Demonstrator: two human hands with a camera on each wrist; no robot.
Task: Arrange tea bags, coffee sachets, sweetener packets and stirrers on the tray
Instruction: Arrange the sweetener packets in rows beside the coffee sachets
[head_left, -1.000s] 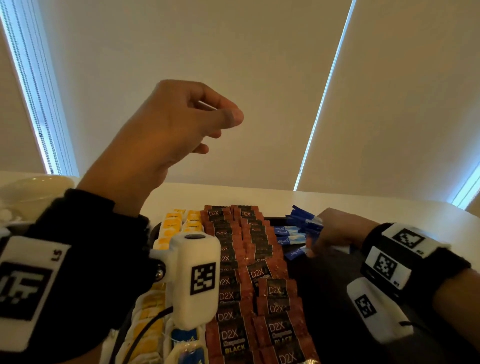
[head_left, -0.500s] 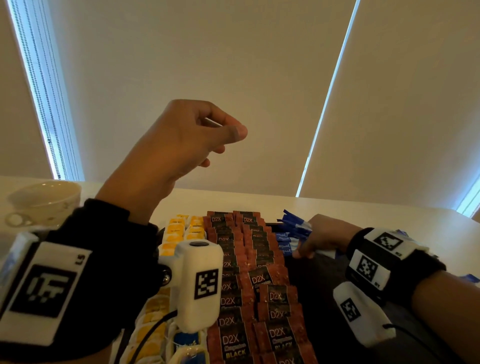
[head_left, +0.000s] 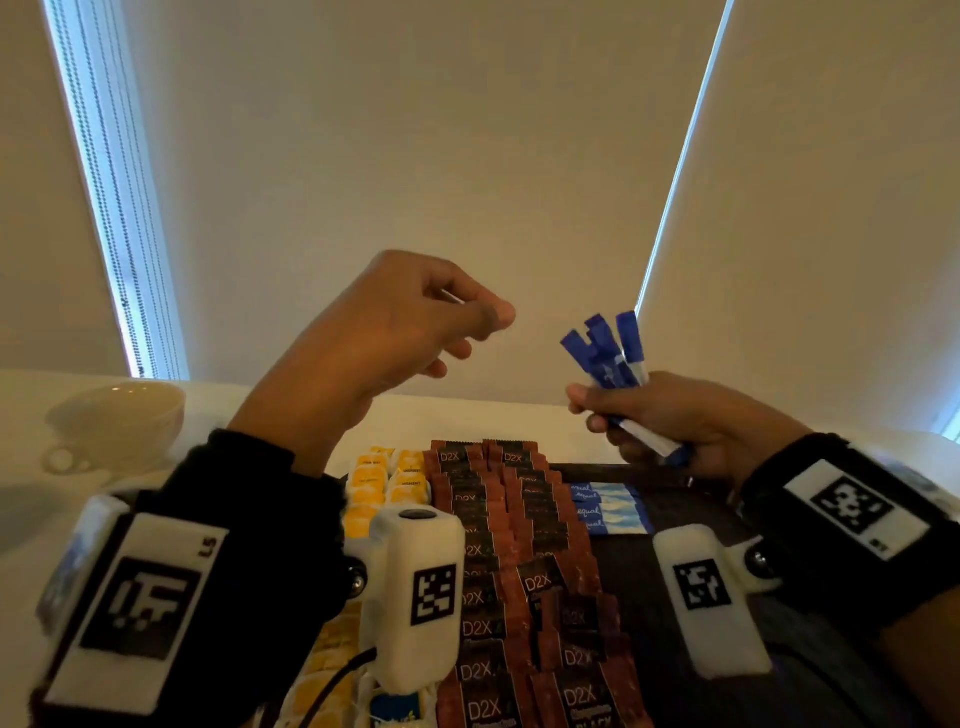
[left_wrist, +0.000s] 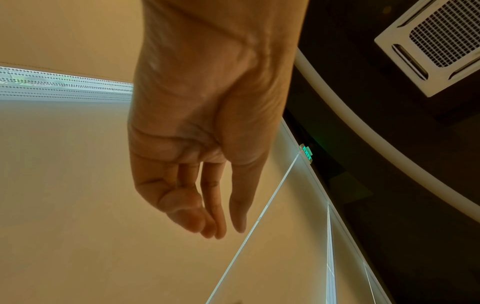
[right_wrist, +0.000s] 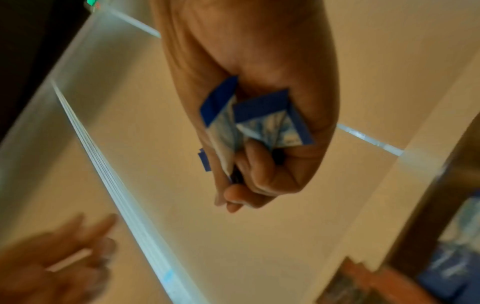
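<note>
My right hand (head_left: 623, 415) is raised above the far edge of the dark tray (head_left: 675, 499) and grips a bundle of blue sweetener packets (head_left: 605, 353) that fan upward. The right wrist view shows my fingers (right_wrist: 246, 174) curled round those packets (right_wrist: 272, 117). Further left, my left hand (head_left: 467, 338) hovers in the air with loosely curled fingers. It holds nothing in the left wrist view (left_wrist: 223, 228). On the tray lie yellow tea bags (head_left: 389, 483) at the left, brown coffee sachets (head_left: 498, 519) in the middle and a few blue sweetener packets (head_left: 608, 509) to their right.
A white cup on a saucer (head_left: 119, 415) stands on the white table (head_left: 467, 421) at the far left. Closed window blinds rise behind the table. The right part of the tray shows bare dark surface.
My right hand has lifted off the tray with the bundle of blue packets and now holds it up in the air. My left hand stays raised.
</note>
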